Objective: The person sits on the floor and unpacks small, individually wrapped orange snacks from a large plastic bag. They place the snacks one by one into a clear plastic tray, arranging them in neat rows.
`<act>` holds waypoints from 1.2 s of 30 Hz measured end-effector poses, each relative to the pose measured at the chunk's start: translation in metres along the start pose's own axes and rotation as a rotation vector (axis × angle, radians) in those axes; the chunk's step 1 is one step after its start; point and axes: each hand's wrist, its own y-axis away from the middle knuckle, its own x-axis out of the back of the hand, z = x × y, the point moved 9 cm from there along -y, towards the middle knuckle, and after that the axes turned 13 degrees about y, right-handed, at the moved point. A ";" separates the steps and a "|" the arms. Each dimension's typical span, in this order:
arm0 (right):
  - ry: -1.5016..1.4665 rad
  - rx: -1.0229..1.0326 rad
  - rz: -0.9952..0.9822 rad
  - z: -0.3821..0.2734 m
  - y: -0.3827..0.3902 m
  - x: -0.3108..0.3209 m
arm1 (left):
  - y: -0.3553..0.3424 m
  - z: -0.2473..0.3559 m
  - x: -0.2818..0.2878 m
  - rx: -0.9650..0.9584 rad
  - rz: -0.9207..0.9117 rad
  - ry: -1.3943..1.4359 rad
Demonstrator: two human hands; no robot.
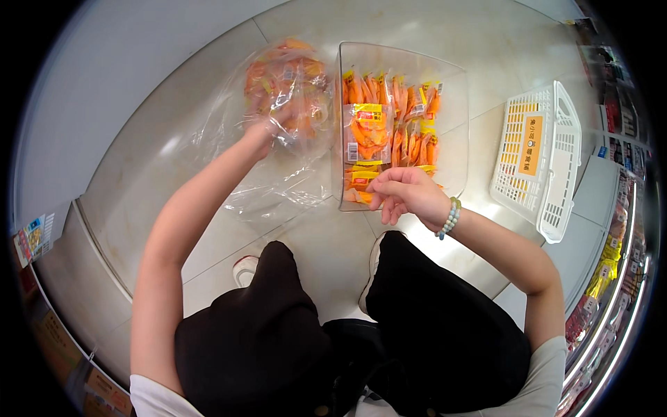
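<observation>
My left hand [267, 132] reaches into a large clear plastic bag [240, 191] lying on the floor. Orange snack packets [285, 73] fill the bag's far part, and the film and packets hide my left fingertips. Just right of the bag stands a clear plastic bin [455, 104] with rows of similar orange and yellow packets standing on edge. One packet [369, 133] lies flat on top at the bin's left side. Over the bin's near edge hovers my right hand [410, 194], its fingers loosely bent and apart, with nothing seen in them. A beaded bracelet rings that wrist.
A white shopping basket [538, 160] with an orange label stands on the floor to the right. Lit shelves of packaged goods [608, 267] line the right rim. At the left is a pale cabinet [90, 90], with brown cartons [59, 337] below. My shoes and knees are close to the bin.
</observation>
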 end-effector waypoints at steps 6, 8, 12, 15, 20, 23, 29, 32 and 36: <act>-0.007 0.070 0.011 0.004 0.017 0.010 | 0.091 0.004 0.033 0.171 -0.157 -0.053; -0.004 0.109 -0.018 0.000 0.016 0.003 | 0.111 0.016 0.050 0.140 -0.259 0.085; 0.032 0.263 -0.112 -0.020 0.023 -0.023 | 0.161 0.038 0.054 0.182 -0.391 0.222; 0.147 0.364 -0.173 -0.043 0.029 -0.055 | 0.184 0.050 0.028 0.059 -0.405 0.221; -0.029 0.545 -0.257 -0.070 0.028 -0.073 | 0.195 0.052 -0.028 0.010 -0.421 0.210; -0.067 0.467 -0.211 -0.055 0.022 -0.059 | 0.189 0.060 -0.033 -0.070 -0.347 0.143; 0.033 0.299 -0.088 -0.023 0.007 -0.028 | 0.182 0.054 -0.032 -0.159 -0.310 0.008; 0.049 0.276 -0.005 -0.025 0.007 -0.028 | 0.185 0.044 -0.041 -0.040 -0.370 0.126; -0.062 0.406 -0.010 -0.039 0.013 -0.018 | 0.187 0.047 -0.045 -0.064 -0.321 0.015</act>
